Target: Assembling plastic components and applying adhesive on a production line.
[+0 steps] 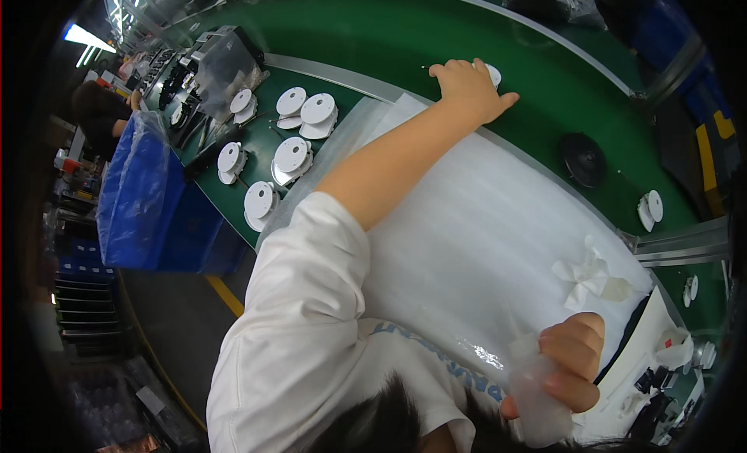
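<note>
My left hand (469, 92) reaches out over the green belt, fingers bent over a white round part (493, 75) and thumb sticking out to the side. The hand hides most of that part; a thin wire end shows to its left. Close to my body, my right hand (572, 361) is wrapped round a translucent squeeze bottle (538, 402). Between the two hands lies a white foam sheet (467, 219) under clear plastic. A crumpled white tissue (587, 275) rests on its right side.
Several white double-disc parts (292, 156) with wires stand on the green table to the left. Along the belt (537, 142) sit a black round disc (583, 159) and another white part (650, 209). A blue plastic bag (140, 196) hangs at the left; a person (99, 110) is beyond.
</note>
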Demonstrator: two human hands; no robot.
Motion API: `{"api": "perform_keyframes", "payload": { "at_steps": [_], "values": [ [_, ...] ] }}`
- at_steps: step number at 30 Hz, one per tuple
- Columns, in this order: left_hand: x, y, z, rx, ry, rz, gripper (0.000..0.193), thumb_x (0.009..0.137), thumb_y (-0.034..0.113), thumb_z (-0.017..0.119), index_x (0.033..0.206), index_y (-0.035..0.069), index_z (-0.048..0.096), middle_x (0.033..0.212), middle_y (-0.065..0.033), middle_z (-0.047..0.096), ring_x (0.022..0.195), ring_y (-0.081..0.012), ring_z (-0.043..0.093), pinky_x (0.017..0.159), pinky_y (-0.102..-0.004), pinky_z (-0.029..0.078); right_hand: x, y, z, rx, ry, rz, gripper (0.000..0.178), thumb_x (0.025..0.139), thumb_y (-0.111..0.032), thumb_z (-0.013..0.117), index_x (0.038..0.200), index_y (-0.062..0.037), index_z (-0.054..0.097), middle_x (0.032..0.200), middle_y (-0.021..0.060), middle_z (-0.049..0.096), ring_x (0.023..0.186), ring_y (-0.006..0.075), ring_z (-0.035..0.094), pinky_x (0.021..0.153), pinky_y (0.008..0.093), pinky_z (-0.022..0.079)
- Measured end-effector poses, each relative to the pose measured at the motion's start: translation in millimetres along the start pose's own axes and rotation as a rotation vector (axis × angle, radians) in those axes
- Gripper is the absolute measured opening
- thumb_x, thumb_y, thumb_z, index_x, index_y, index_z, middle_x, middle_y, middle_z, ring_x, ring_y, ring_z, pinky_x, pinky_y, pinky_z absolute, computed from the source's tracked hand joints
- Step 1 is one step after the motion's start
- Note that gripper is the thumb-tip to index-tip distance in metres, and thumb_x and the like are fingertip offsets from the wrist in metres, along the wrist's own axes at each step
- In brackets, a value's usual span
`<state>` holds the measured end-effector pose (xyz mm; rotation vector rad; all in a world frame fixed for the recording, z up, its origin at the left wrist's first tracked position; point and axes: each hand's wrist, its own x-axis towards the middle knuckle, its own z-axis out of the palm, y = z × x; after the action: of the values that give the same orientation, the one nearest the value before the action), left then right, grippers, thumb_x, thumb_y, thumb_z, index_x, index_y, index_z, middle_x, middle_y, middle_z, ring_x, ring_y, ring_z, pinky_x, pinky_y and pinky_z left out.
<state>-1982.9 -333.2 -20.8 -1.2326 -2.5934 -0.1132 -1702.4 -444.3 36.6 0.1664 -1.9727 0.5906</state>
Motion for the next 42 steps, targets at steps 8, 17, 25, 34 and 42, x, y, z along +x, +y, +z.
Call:
{"api": "perform_keyframes", "payload": {
  "at_steps": [8, 17, 25, 34, 42],
  "values": [
    [-24.9, -156.5, -51.7, 0.14, -0.21, -0.203, 0.06, 0.08, 0.058, 0.043, 0.102, 0.005, 0.06, 0.098, -0.015, 0.063, 0.096, -0.0292, 0.058, 0.08, -0.0432, 0.041, 10.5, 10.1, 17.4, 0.012, 0.068, 0.061, 0.044, 0.065, -0.039, 0.073, 0.084, -0.012, 0.044, 0.073, 0.0076, 0.051, 0.052, 0.0184, 0.044, 0.05, 0.0304, 0.029],
    [-39.9, -221.1, -29.3, 0.181, -0.442, -0.401, 0.062, 0.078, 0.056, 0.045, 0.122, 0.012, 0.046, 0.112, -0.0128, 0.059, 0.103, -0.0299, 0.056, 0.085, -0.0533, 0.035, 13.5, -2.7, 22.3, -0.012, -0.073, 0.087, 0.05, 0.064, -0.039, 0.075, 0.091, -0.0126, 0.042, 0.083, 0.0068, 0.051, 0.061, 0.0199, 0.047, 0.056, 0.0312, 0.031],
    [-104.6, -156.9, -110.3, -0.352, -0.043, -0.048, 0.048, 0.073, 0.024, 0.066, 0.115, 0.01, 0.048, 0.1, -0.0166, 0.059, 0.087, -0.0282, 0.06, 0.077, -0.0362, 0.046, 20.0, -4.6, 29.5, 0.011, 0.078, 0.09, 0.048, 0.065, -0.037, 0.075, 0.089, -0.0106, 0.042, 0.076, 0.0079, 0.051, 0.055, 0.0192, 0.046, 0.052, 0.0324, 0.029],
    [-150.8, -139.8, -45.5, -1.307, 0.332, 0.797, 0.058, 0.068, 0.005, 0.072, 0.116, 0.018, 0.043, 0.12, -0.0239, 0.045, 0.103, -0.0371, 0.052, 0.085, -0.0409, 0.042, 39.0, 8.3, 73.5, -0.004, 0.306, 0.023, 0.042, 0.07, -0.039, 0.07, 0.089, -0.0117, 0.045, 0.073, 0.0078, 0.053, 0.05, 0.0175, 0.044, 0.05, 0.0302, 0.028],
    [-148.8, -157.7, -43.1, -0.807, 0.679, 1.095, 0.036, 0.071, 0.022, 0.063, 0.1, 0.029, 0.043, 0.108, -0.0115, 0.058, 0.087, -0.0309, 0.06, 0.06, -0.0341, 0.035, 45.9, 12.0, 96.2, -0.068, 0.155, 0.089, 0.04, 0.074, -0.041, 0.066, 0.095, -0.0162, 0.042, 0.076, 0.0052, 0.051, 0.054, 0.0158, 0.044, 0.05, 0.0288, 0.028]
  ]
}}
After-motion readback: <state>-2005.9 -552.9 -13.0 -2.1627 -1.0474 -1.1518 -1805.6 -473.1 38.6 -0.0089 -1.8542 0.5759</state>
